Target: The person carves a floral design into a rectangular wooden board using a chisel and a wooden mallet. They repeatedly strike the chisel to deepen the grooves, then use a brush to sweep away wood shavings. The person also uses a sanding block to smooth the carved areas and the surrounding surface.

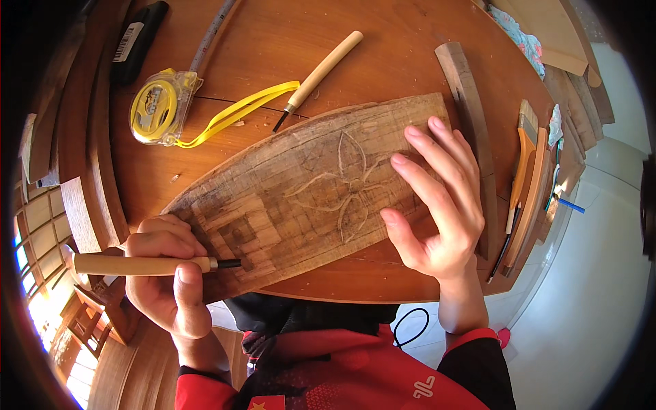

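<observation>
A flat brown wooden board [273, 184] with one curved edge lies at a slant before me. Cut into its face is a flower outline with pointed petals. My left hand [164, 294] is closed round the pale wooden handle of a carving chisel [130, 265], whose short dark blade points right over the board's lower left part. The fingers of that hand also rest at the board's left end. Open and spread, my right hand [447, 219] has its fingertips over the board's right end; I cannot tell how firmly they touch.
Beyond the board lie a second chisel [324, 72], a yellow tape measure [156, 109] with its strap, and a black-handled object [140, 42]. A curved wood strip [471, 109] stands right of the board. Further right are a paintbrush [526, 137] and wood strips; more wooden pieces [89, 109] line the left.
</observation>
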The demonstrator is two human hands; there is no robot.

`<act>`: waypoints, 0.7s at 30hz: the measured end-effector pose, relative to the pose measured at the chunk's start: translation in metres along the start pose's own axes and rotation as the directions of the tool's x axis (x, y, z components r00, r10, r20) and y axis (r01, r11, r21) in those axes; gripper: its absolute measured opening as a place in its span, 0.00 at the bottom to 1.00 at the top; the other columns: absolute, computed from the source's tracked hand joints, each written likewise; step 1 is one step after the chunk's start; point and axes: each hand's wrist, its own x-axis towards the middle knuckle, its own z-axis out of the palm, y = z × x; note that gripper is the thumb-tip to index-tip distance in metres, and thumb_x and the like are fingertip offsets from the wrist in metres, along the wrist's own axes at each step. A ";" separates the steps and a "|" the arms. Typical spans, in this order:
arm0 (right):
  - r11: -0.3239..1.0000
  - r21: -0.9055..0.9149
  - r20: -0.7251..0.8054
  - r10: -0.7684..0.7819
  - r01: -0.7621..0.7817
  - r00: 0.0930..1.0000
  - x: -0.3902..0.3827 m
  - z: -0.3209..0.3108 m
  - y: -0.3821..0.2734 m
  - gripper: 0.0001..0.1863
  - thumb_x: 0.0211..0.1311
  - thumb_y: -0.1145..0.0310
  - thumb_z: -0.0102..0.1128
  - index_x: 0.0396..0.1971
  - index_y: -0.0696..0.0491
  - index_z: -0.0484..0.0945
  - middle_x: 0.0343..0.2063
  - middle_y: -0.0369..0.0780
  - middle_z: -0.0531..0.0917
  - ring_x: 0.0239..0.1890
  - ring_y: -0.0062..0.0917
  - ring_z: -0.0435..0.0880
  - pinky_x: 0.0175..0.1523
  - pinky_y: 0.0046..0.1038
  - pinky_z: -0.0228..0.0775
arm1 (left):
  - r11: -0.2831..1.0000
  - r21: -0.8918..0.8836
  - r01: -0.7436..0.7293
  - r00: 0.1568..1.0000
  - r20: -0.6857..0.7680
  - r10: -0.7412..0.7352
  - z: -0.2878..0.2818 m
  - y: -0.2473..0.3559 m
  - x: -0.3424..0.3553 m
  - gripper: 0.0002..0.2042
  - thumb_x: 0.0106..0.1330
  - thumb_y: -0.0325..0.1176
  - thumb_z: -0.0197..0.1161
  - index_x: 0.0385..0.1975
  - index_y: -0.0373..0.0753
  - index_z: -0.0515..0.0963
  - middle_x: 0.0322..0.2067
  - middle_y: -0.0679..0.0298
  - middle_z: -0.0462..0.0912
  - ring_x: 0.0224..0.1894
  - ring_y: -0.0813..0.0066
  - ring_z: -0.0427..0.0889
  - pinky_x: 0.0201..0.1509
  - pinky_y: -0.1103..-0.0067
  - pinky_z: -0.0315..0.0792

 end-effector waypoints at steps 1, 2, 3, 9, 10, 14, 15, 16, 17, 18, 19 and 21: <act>1.000 -0.001 -0.001 0.001 -0.001 1.000 0.000 0.000 -0.001 0.24 0.54 0.61 0.75 0.51 0.54 0.85 0.59 0.46 0.82 0.68 0.48 0.75 0.72 0.53 0.60 | 1.000 0.001 -0.001 1.000 -0.004 0.001 0.000 0.000 0.000 0.19 0.69 0.48 0.64 0.33 0.36 0.72 0.28 0.62 0.70 0.32 0.71 0.70 0.48 0.71 0.67; 1.000 0.000 -0.005 -0.003 0.003 1.000 0.000 0.001 0.000 0.24 0.54 0.61 0.75 0.51 0.54 0.85 0.59 0.46 0.82 0.67 0.48 0.75 0.71 0.53 0.60 | 1.000 0.002 -0.001 1.000 -0.009 0.001 0.000 0.000 0.000 0.19 0.69 0.48 0.64 0.33 0.36 0.72 0.28 0.62 0.70 0.33 0.71 0.70 0.48 0.71 0.67; 1.000 0.001 -0.009 -0.007 0.007 1.000 0.000 0.002 0.000 0.24 0.53 0.62 0.75 0.51 0.54 0.85 0.59 0.46 0.82 0.67 0.48 0.75 0.71 0.53 0.60 | 1.000 0.003 0.000 1.000 -0.012 0.000 0.000 0.000 -0.001 0.19 0.69 0.48 0.64 0.33 0.36 0.72 0.28 0.62 0.70 0.33 0.71 0.70 0.48 0.71 0.67; 1.000 -0.017 -0.027 -0.025 0.024 0.999 0.001 0.001 0.001 0.23 0.52 0.63 0.75 0.49 0.55 0.85 0.58 0.46 0.82 0.66 0.46 0.76 0.70 0.52 0.63 | 1.000 0.008 0.025 1.000 0.013 -0.025 -0.002 0.001 0.002 0.17 0.71 0.45 0.62 0.34 0.34 0.72 0.30 0.61 0.71 0.33 0.71 0.69 0.46 0.73 0.66; 0.999 -0.022 -0.031 -0.025 0.025 0.999 0.000 0.001 0.001 0.23 0.52 0.63 0.76 0.49 0.55 0.85 0.58 0.46 0.82 0.66 0.46 0.76 0.69 0.51 0.63 | 0.999 -0.039 -0.005 1.000 -0.007 0.005 -0.003 -0.004 0.001 0.14 0.70 0.40 0.64 0.35 0.33 0.74 0.31 0.58 0.75 0.30 0.75 0.73 0.35 0.82 0.65; 0.997 0.080 -0.063 0.013 -0.008 0.998 -0.004 -0.002 -0.004 0.23 0.52 0.66 0.76 0.49 0.54 0.84 0.60 0.45 0.81 0.68 0.44 0.74 0.72 0.50 0.63 | 0.999 0.016 0.036 0.999 -0.001 -0.036 -0.007 -0.005 -0.002 0.10 0.73 0.35 0.60 0.37 0.33 0.75 0.32 0.60 0.75 0.29 0.79 0.69 0.34 0.82 0.63; 0.994 0.113 -0.088 0.025 -0.015 0.996 -0.007 -0.002 -0.006 0.23 0.52 0.66 0.77 0.50 0.53 0.84 0.61 0.45 0.79 0.69 0.43 0.74 0.72 0.50 0.63 | 1.000 -0.002 0.025 1.000 0.004 -0.025 -0.006 -0.006 -0.001 0.09 0.74 0.33 0.59 0.37 0.33 0.75 0.32 0.61 0.75 0.29 0.81 0.69 0.34 0.83 0.62; 0.992 0.126 -0.115 0.027 -0.012 0.993 -0.012 -0.006 -0.006 0.23 0.54 0.66 0.77 0.50 0.53 0.84 0.63 0.44 0.78 0.69 0.42 0.73 0.73 0.50 0.63 | 1.000 0.001 0.013 1.000 0.013 -0.013 -0.003 -0.007 0.001 0.08 0.74 0.32 0.58 0.37 0.33 0.75 0.32 0.62 0.75 0.29 0.81 0.69 0.34 0.83 0.62; 0.995 0.097 -0.113 0.009 0.002 0.994 -0.012 -0.013 -0.010 0.21 0.55 0.65 0.76 0.48 0.54 0.83 0.60 0.46 0.78 0.68 0.43 0.73 0.73 0.50 0.64 | 1.000 0.023 0.006 1.000 -0.001 -0.006 -0.003 -0.008 0.001 0.07 0.75 0.31 0.57 0.37 0.33 0.75 0.32 0.62 0.75 0.29 0.82 0.68 0.34 0.84 0.62; 0.996 0.094 -0.137 0.023 -0.010 0.990 -0.014 -0.021 -0.011 0.20 0.55 0.66 0.76 0.47 0.54 0.83 0.60 0.46 0.79 0.67 0.44 0.74 0.72 0.50 0.65 | 1.000 0.031 -0.002 1.000 -0.009 0.002 -0.002 -0.008 0.001 0.07 0.75 0.31 0.57 0.37 0.33 0.75 0.32 0.63 0.75 0.29 0.82 0.68 0.34 0.84 0.62; 0.996 0.091 -0.159 0.035 -0.021 0.987 -0.017 -0.032 -0.012 0.19 0.55 0.66 0.76 0.47 0.54 0.83 0.59 0.46 0.79 0.67 0.44 0.74 0.72 0.49 0.65 | 0.999 0.038 -0.009 1.000 -0.019 0.010 0.000 -0.007 0.002 0.07 0.75 0.31 0.57 0.37 0.33 0.75 0.32 0.64 0.75 0.29 0.82 0.68 0.34 0.83 0.63; 0.996 0.035 -0.201 0.084 -0.078 0.976 -0.028 -0.051 -0.005 0.18 0.55 0.67 0.75 0.45 0.55 0.83 0.57 0.46 0.80 0.64 0.45 0.76 0.69 0.49 0.68 | 0.999 0.043 -0.020 1.000 -0.007 0.021 -0.003 -0.007 0.002 0.07 0.76 0.31 0.57 0.38 0.33 0.76 0.33 0.65 0.75 0.30 0.83 0.69 0.34 0.84 0.63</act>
